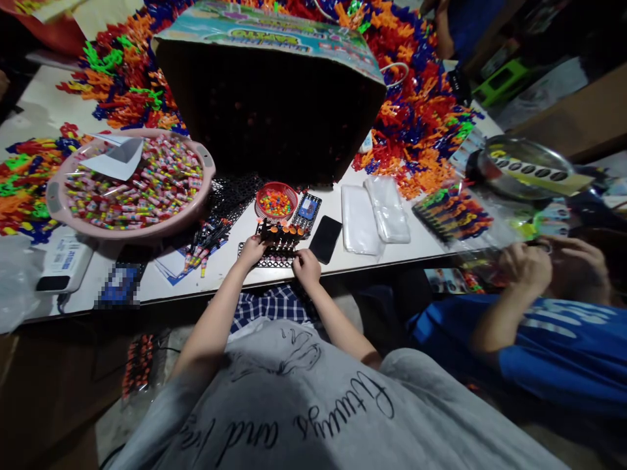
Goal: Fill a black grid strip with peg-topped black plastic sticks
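White tabletop (pixel 161 282), crowded with heaps of bright plastic pieces (pixel 421 124), carries a black perforated tray (pixel 274 260) at its near edge, set with a row of orange-tipped dark pieces (pixel 283 233). Left hand (pixel 251 250) and right hand (pixel 306 266) rest curled on the tray's ends, fingers bent onto it. Just behind stands a small red basket (pixel 277 200) of coloured beads, a black phone (pixel 326 239) beside it.

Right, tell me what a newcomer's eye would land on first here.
First, the sprawling heap of orange, blue, red and green plastic pieces across the far side of the white table, around a big dark cardboard box. Next, the round pink plastic basin of small multicoloured wrapped pieces at left. At the near edge, the left hand and right hand rest on a black perforated tray holding orange-tipped pieces.
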A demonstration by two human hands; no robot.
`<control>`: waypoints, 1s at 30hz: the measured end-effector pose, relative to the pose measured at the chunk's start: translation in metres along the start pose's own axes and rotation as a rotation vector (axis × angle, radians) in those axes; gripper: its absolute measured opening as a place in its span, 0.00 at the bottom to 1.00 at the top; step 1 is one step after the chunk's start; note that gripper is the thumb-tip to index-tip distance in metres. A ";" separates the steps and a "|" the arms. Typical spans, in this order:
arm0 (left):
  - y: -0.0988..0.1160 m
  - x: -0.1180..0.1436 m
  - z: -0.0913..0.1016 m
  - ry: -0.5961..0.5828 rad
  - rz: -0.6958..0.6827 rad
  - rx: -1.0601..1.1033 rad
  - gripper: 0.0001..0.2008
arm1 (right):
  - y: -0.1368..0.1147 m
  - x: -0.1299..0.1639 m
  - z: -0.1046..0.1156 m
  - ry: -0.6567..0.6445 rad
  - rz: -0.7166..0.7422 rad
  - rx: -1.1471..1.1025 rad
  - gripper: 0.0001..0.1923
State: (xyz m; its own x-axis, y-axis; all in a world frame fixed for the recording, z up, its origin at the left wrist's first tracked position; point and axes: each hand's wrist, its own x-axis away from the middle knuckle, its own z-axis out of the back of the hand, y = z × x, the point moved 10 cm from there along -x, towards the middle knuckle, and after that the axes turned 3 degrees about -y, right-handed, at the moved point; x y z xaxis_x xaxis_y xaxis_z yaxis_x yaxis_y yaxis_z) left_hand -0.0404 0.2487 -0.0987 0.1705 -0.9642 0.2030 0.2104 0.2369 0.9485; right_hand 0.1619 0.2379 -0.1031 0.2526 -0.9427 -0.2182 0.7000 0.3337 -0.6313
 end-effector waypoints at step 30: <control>0.053 -0.015 0.002 -0.318 -0.111 0.098 0.27 | -0.004 -0.001 -0.002 -0.042 -0.024 0.074 0.13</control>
State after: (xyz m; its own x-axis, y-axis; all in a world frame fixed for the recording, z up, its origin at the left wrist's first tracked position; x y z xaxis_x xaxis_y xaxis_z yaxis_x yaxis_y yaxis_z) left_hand -0.0337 0.2758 -0.0516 -0.1598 -0.9760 0.1479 0.1146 0.1304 0.9848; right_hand 0.1581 0.2377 -0.1018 0.2623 -0.9497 -0.1712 0.7531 0.3124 -0.5790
